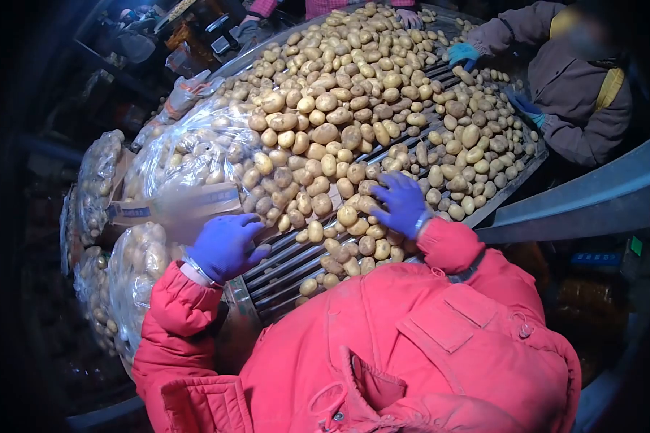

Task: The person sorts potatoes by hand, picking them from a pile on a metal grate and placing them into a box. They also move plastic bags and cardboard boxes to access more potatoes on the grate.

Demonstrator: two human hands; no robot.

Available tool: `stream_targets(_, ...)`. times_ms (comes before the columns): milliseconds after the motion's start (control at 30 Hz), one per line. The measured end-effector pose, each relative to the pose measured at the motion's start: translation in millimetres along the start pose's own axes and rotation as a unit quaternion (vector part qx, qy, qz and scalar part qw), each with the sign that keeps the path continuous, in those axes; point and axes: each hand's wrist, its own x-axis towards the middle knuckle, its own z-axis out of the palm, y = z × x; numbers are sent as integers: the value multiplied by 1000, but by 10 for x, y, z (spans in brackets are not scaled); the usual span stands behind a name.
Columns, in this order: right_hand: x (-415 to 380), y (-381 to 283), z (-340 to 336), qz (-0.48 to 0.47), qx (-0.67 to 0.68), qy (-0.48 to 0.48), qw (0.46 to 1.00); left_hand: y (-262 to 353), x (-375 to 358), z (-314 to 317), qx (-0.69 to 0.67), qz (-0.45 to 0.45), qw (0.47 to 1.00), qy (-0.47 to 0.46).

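Observation:
My left hand [227, 247], in a purple glove, is held beside the open cardboard box, over the left edge of the slatted metal table [278, 268]. Its fingers are apart and nothing shows in them. My right hand [401, 203], gloved in the same purple, rests on the near part of the potato heap [339, 94]. Its fingers are spread over several potatoes, with none gripped that I can see. Loose potatoes [357, 249] lie on the slats between my two hands. A clear plastic bag of potatoes [195, 155] fills the cardboard box [195, 209] at the left.
More clear bags of potatoes [139, 263] stand at the lower left. At the upper right a person [578, 79] in blue gloves reaches over the potatoes. Another person's pink sleeves show at the top. A metal chute [578, 198] is at the right.

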Motion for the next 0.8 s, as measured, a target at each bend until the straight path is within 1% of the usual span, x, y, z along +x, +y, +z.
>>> stream_targets(67, 178, -160, 306, -34, -32, -14, 999, 20, 3, -39, -3, -2, 1000, -8)
stream_targets(167, 304, -291, 465, -15, -64, -110, 992, 22, -15, -50, 3, 2, 1000, 5)
stream_targets(267, 291, 45, 524, -40, -17, -61, 997, -7, -30, -75, -17, -2, 1000, 4)
stream_targets(300, 303, 174, 543, -39, -69, -64, 995, -12, -44, -68, -16, -3, 1000, 7)
stream_targets(333, 280, 318, 527, -39, -73, -24, 996, -20, -45, -65, -14, -2, 1000, 12)
stream_targets(400, 277, 612, 466, 29, -145, 0, 989, -16, -45, -79, -17, -7, 1000, 7)
stream_targets(467, 248, 1050, 301, -13, -160, 103, 982, 0, -33, -130, -23, -17, 1000, -12)
stream_targets(567, 321, 1680, 341, 72, -282, 179, 940, -27, -48, -69, -11, 0, 1000, 24)
stream_targets(667, 444, 1943, 68, 180, -336, 168, 909, -50, -45, -14, 8, 20, 998, 61)
stream_targets(767, 533, 2264, -96, 338, -270, 217, 875, -81, -45, -21, -5, 15, 998, 57)
stream_targets(800, 511, 2333, -123, 405, -264, 215, 849, -76, -42, -25, -9, 14, 998, 58)
